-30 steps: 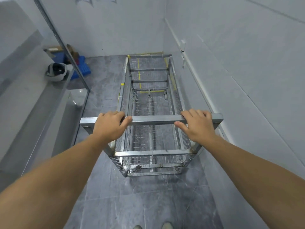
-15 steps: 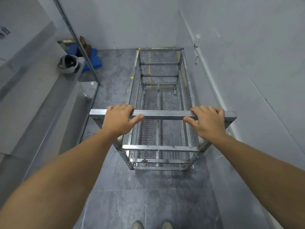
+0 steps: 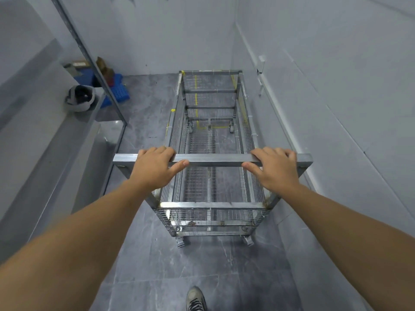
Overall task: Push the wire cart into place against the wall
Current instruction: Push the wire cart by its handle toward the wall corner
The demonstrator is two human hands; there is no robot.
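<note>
Wire cart (image 3: 211,153): long, narrow, open-topped frame of grey square metal tubing with fine wire mesh on the sides and floor. It is empty. It stands on small casters, two visible at the near end in the lower middle of the frame. Yellow ties mark the left rail and the far corners. It sits in the centre of the frame on a grey marbled tile floor (image 3: 197,270), running lengthwise away from the viewer, just beside the pale wall (image 3: 336,108) on the right of the frame; whether it touches that wall cannot be told. Its far end is near the back wall.

Push bar (image 3: 213,157): flat square tube across the near end, wider than the cart body.

Left hand (image 3: 155,167): on the left part of the bar, fingers curled over its far edge and held close together, thumb stretched along the near face.

Right hand (image 3: 275,168): on the right part of the bar, fingers slightly spread over the top, thumb pointing inward along the near edge.

Other items: steel counter (image 3: 56,153) at left; white helmet (image 3: 80,98) on it; blue crate (image 3: 119,92) on the floor, upper left; one shoe (image 3: 195,299) at the bottom edge.
</note>
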